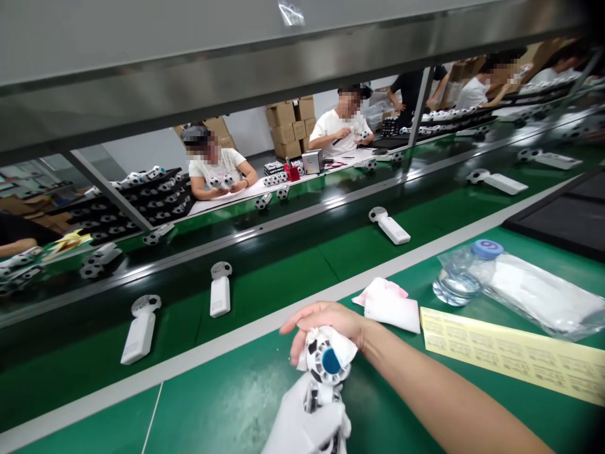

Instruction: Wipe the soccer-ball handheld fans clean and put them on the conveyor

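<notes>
My left hand (307,419), in a white glove, grips a handheld mini fan (326,358) by its body, low in the view. The fan's round head has a black-and-white football pattern and a blue disc in its centre. From the right reaches my bare right hand (326,318), bent over the top of the fan head. It presses a white wiping cloth (347,348) around the head; part of the cloth is hidden under the palm. Right behind my right wrist lies a folded white cloth (390,306) with pinkish marks.
A yellow label sheet (510,353), a clear jar with a blue cap (458,277) and a plastic bag (548,293) lie on the green table to the right. Beyond its edge, a green conveyor (278,277) carries several fans. Co-workers sit across it. A metal beam (236,82) runs overhead.
</notes>
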A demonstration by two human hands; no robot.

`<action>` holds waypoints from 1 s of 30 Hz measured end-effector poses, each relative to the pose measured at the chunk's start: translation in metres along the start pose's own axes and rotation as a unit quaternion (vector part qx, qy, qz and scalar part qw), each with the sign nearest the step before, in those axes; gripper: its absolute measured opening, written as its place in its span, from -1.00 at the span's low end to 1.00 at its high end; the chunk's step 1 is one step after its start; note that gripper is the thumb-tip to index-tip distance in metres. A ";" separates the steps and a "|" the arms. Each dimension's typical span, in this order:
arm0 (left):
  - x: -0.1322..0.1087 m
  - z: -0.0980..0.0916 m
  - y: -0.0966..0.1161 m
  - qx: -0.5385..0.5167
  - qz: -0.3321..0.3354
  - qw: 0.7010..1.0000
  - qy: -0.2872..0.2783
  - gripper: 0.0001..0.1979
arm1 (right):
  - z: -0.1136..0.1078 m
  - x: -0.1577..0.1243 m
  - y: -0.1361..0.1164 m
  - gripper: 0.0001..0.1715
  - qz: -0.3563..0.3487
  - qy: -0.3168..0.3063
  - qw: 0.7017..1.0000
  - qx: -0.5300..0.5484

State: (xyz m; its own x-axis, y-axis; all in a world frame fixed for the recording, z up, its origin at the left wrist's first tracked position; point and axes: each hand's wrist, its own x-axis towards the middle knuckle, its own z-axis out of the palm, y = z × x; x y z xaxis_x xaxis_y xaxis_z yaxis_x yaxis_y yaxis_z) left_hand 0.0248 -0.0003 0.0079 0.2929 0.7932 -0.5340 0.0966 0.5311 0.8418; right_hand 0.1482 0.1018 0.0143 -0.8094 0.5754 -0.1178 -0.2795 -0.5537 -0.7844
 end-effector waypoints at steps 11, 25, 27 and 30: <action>-0.002 -0.024 -0.001 -0.206 -0.086 0.974 -0.024 -0.61 | 0.028 0.002 0.036 -0.53 -0.325 0.284 0.828 -0.358; 0.054 -0.045 0.044 -0.061 0.044 0.994 0.076 -0.62 | -0.039 0.014 0.063 -0.48 -0.214 0.438 0.860 -0.148; 0.084 -0.053 0.060 0.012 0.094 0.987 0.128 -0.62 | -0.037 0.014 0.066 -0.47 -0.192 0.423 0.870 -0.166; 0.122 -0.069 0.082 0.105 0.152 0.954 0.236 -0.50 | -0.032 0.015 0.068 -0.47 -0.195 0.425 0.859 -0.207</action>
State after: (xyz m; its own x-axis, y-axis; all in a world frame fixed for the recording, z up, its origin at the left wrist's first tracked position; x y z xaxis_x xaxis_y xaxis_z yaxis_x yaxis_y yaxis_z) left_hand 0.0024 0.1604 0.0064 -0.1176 0.9733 -0.1972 0.2781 0.2229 0.9343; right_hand 0.1338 0.0917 -0.0602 0.0228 0.9979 -0.0602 -0.0934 -0.0578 -0.9939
